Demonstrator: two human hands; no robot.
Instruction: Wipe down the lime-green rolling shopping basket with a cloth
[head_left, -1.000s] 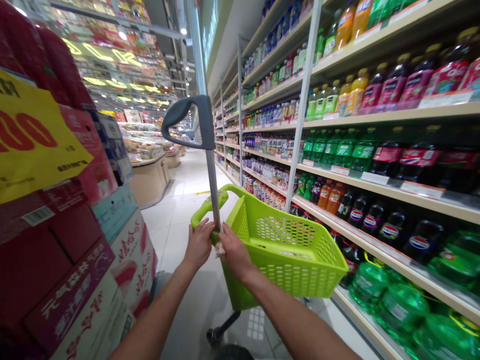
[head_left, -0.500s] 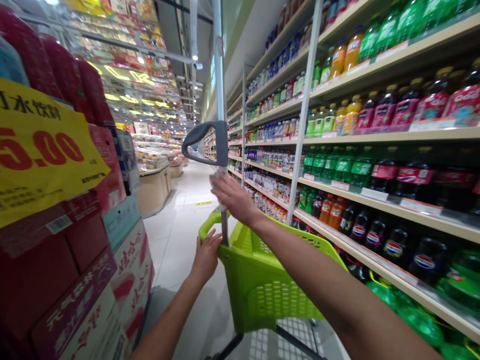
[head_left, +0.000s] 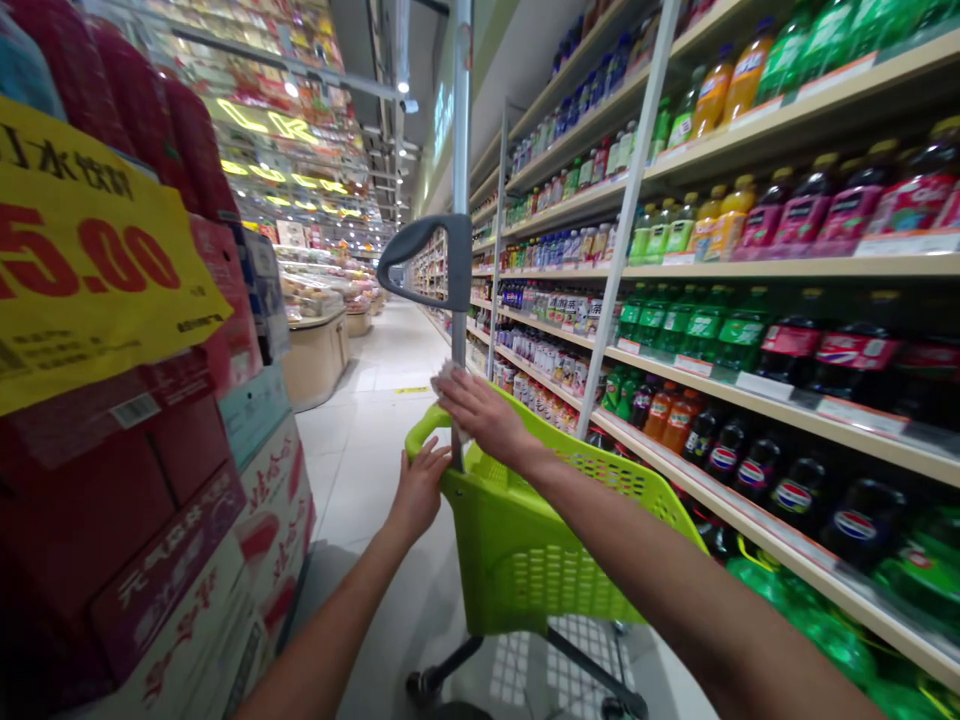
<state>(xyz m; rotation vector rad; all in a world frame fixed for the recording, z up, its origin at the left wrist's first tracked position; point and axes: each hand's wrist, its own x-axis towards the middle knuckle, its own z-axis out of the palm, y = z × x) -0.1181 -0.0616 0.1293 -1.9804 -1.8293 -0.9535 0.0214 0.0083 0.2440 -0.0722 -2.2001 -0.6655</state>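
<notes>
A lime-green shopping cart (head_left: 540,570) with a perforated plastic basket stands in front of me. From its near corner rises a metal pole (head_left: 460,120) carrying a grey loop handle (head_left: 463,262). My left hand (head_left: 420,490) is closed over the cart's green rim beside the foot of the pole. In my right hand (head_left: 487,415) is a crumpled white wipe (head_left: 450,375), pressed to the pole below the grey handle. The fingers of that hand lie over the wipe and hide part of it.
Shelves (head_left: 795,270) of bottled drinks line the right side, close to the cart. At left, stacked drink cartons (head_left: 180,540) bear a yellow price sign (head_left: 97,250). A tiled aisle (head_left: 375,370) runs ahead past a wooden display counter (head_left: 319,360).
My right hand and the wipe have slid down the pole, farther below the grey handle. My left hand stays on the rim. The whole view has shifted slightly.
</notes>
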